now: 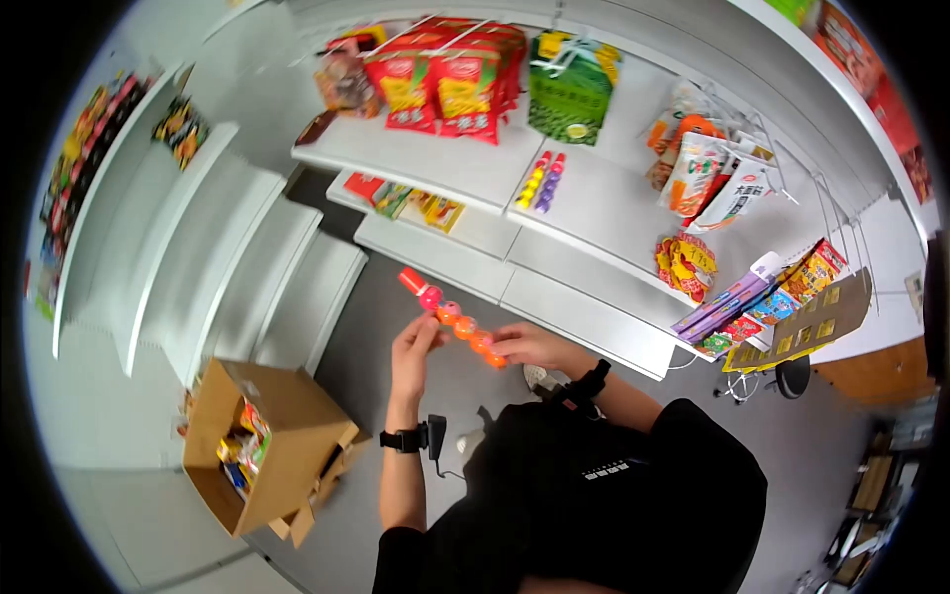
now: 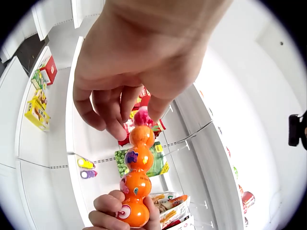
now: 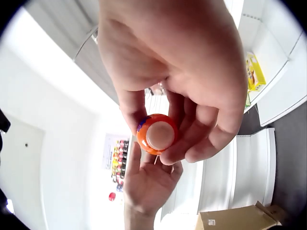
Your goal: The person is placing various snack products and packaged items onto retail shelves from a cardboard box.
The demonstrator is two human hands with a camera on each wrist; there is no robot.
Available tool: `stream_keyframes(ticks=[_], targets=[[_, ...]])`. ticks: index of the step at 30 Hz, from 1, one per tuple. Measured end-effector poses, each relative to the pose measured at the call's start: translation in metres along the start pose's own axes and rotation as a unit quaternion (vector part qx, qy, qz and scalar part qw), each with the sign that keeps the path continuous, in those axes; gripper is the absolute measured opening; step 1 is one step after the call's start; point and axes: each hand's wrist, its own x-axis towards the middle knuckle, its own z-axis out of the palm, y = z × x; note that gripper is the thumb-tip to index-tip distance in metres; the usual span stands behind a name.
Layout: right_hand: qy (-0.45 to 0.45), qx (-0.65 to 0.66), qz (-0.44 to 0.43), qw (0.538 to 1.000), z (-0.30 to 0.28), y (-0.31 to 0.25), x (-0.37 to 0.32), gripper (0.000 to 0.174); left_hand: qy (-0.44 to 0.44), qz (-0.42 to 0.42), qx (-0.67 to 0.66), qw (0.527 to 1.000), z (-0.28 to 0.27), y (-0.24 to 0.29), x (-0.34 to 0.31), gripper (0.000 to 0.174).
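An orange candy tube shaped like a string of balls [image 1: 465, 327], with a pink ball and a red cap at one end, is held slanted in front of the body. The left hand [image 1: 414, 346] pinches it near the pink ball. At the opposite end, the right hand [image 1: 534, 346] grips the last orange ball between thumb and fingers. Printed pictures show on the balls in the left wrist view. The right wrist view looks onto the round pale end of the tube [image 3: 160, 135]. Two similar tubes, one yellow [image 1: 532, 186] and one purple [image 1: 550, 188], lie on the shelf ahead.
Red snack bags [image 1: 465, 89] and a green bag [image 1: 574, 94] hang above the white shelf [image 1: 445, 163]. White-and-orange packets [image 1: 698, 173] hang at right, above a carton of colourful packets [image 1: 782, 297]. A cardboard box [image 1: 297, 416] of snacks stands at lower left, near white shelves [image 1: 213, 228].
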Motion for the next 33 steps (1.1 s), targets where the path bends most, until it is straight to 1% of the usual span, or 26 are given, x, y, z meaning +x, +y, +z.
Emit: stream_keyframes(ticks=[1, 4, 6, 7, 10, 11, 12, 14, 17, 19, 20, 23, 26, 27, 30, 33], targets=[[0.015, 0.054, 0.012, 0.998, -0.02, -0.003, -0.011, 0.035, -0.005, -0.01, 0.006, 1.0, 0.02, 0.0, 0.011, 0.031], [0.067, 0.072, -0.005, 0.995, -0.098, -0.031, -0.026, 0.035, 0.003, -0.017, 0.007, 1.0, 0.059, -0.01, 0.042, 0.035], [0.152, 0.065, -0.036, 0.986, -0.138, -0.052, -0.034, 0.034, 0.02, -0.014, -0.012, 1.0, 0.079, -0.014, 0.053, 0.036], [0.193, 0.03, -0.03, 0.98, -0.153, -0.053, -0.035, 0.036, 0.029, -0.025, -0.005, 0.999, 0.081, -0.016, 0.053, 0.037], [0.252, 0.012, -0.014, 0.968, -0.2, -0.058, -0.025, 0.039, 0.061, -0.044, 0.004, 0.997, 0.079, -0.02, 0.042, 0.038], [0.274, -0.002, -0.039, 0.961, -0.216, -0.056, -0.017, 0.041, 0.076, -0.045, 0.007, 0.996, 0.078, -0.019, 0.039, 0.038], [0.299, -0.027, -0.036, 0.953, -0.229, -0.067, -0.011, 0.036, 0.092, -0.045, 0.009, 0.995, 0.077, -0.017, 0.038, 0.038], [0.344, -0.023, -0.045, 0.938, -0.254, -0.08, 0.008, 0.033, 0.115, -0.043, 0.004, 0.992, 0.075, -0.016, 0.036, 0.038], [0.369, 0.051, -0.024, 0.928, -0.288, -0.083, 0.043, 0.031, 0.146, -0.046, -0.004, 0.988, 0.067, -0.025, 0.027, 0.039], [0.368, 0.114, -0.006, 0.923, -0.318, -0.065, 0.066, 0.029, 0.157, -0.061, 0.001, 0.986, 0.065, -0.037, 0.017, 0.04], [0.367, 0.145, 0.003, 0.919, -0.327, -0.06, 0.073, 0.029, 0.162, -0.069, 0.004, 0.984, 0.065, -0.041, 0.013, 0.04], [0.452, 0.06, 0.018, 0.89, -0.322, -0.068, 0.088, 0.03, 0.202, -0.07, -0.016, 0.977, 0.063, -0.047, -0.001, 0.042], [0.5, -0.045, 0.029, 0.864, -0.323, -0.069, 0.104, 0.034, 0.224, -0.07, -0.019, 0.972, 0.057, -0.047, -0.012, 0.043], [0.502, -0.048, 0.021, 0.863, -0.324, -0.068, 0.108, 0.037, 0.23, -0.074, -0.018, 0.97, 0.056, -0.048, -0.015, 0.043], [0.511, -0.083, 0.023, 0.855, -0.322, -0.062, 0.113, 0.037, 0.245, -0.084, -0.021, 0.966, 0.049, -0.052, -0.027, 0.043], [0.508, -0.08, 0.025, 0.857, -0.319, -0.064, 0.111, 0.036, 0.251, -0.085, -0.031, 0.964, 0.043, -0.061, -0.034, 0.043]])
